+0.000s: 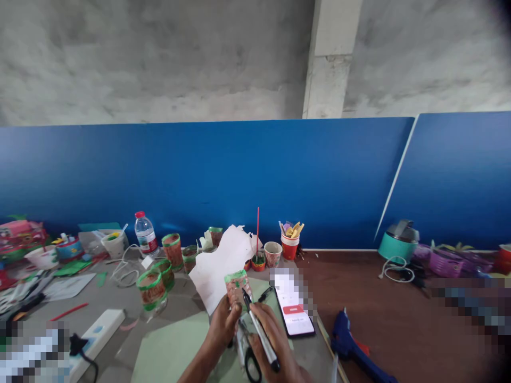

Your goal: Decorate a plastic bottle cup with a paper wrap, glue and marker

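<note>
My left hand (222, 323) is closed around a small pinkish-brown cup (235, 285) with a brick-like pattern and a green edge. Between the fingers of my right hand (275, 340) is a marker pen (261, 335) with a white barrel and black ends. Its tip points at the cup's side; whether it touches I cannot tell. Scissors (252, 364) with black handles lie below my hands, partly hidden by them. Under them is a pale green sheet (171, 343). A torn white sheet of paper (215, 268) stands crumpled just behind the cup.
Left of the paper stand several green-rimmed brown cups (151, 290) and a water bottle (146, 234). A power strip (99, 335) lies at the front left. A lit phone (294, 308) and a blue glue gun (349, 340) lie to the right. A red cup (289, 247) holds small tools.
</note>
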A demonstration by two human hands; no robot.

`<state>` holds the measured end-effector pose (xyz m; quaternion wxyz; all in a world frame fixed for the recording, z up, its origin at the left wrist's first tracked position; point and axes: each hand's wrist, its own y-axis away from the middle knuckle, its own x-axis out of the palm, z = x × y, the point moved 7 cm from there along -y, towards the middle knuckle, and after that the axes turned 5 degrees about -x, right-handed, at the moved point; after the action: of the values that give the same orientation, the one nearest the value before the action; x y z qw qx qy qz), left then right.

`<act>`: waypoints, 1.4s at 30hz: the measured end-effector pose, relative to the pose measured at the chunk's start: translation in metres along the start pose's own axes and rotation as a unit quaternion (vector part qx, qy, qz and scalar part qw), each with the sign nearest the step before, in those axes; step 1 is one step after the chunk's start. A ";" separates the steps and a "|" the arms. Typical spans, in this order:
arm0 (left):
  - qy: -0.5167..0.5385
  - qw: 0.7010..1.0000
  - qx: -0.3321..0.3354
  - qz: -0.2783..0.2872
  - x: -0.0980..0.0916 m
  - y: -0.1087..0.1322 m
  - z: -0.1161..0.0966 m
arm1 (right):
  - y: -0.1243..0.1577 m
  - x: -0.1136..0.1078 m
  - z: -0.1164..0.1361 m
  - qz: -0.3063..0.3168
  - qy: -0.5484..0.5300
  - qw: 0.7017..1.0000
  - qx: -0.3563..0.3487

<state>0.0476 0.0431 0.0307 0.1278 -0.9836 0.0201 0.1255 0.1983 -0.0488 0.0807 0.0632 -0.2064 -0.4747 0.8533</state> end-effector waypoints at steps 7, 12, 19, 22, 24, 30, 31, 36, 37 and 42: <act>0.013 1.000 -0.004 0.000 0.000 0.000 0.002 | 0.019 0.013 -0.019 0.006 0.053 0.999 0.004; 0.020 1.000 -0.002 -0.001 0.000 0.000 0.005 | 0.025 0.022 -0.024 -0.004 0.037 0.999 0.010; 0.021 0.999 -0.022 0.014 0.002 0.000 0.008 | 0.022 0.020 -0.021 0.048 0.051 0.997 -0.012; 0.022 0.999 -0.028 0.005 0.001 0.000 0.009 | 0.019 0.019 -0.017 0.057 0.052 0.996 -0.032; 0.027 0.999 -0.022 0.001 0.002 0.000 0.009 | 0.018 0.019 -0.018 0.036 0.035 0.998 -0.024; 0.031 1.000 0.003 0.005 0.003 -0.001 0.010 | 0.019 0.019 -0.019 0.024 0.041 0.999 -0.023; 0.029 1.000 0.006 0.006 0.003 -0.001 0.010 | 0.019 0.018 -0.020 0.032 0.051 0.998 -0.030; 0.034 0.999 -0.009 0.007 0.003 0.001 0.011 | 0.023 0.015 -0.023 0.051 0.079 0.995 -0.042; 0.032 0.999 -0.008 0.008 0.003 0.001 0.011 | 0.023 0.015 -0.023 0.050 0.079 0.995 -0.046; 0.039 0.999 0.024 0.009 0.003 0.000 0.009 | 0.019 0.016 -0.020 0.044 0.066 0.995 -0.061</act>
<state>0.0484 0.0454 0.0210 0.1499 -0.9841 0.0365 0.0879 0.1934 -0.0384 0.0504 0.0439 -0.2864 -0.5113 0.8091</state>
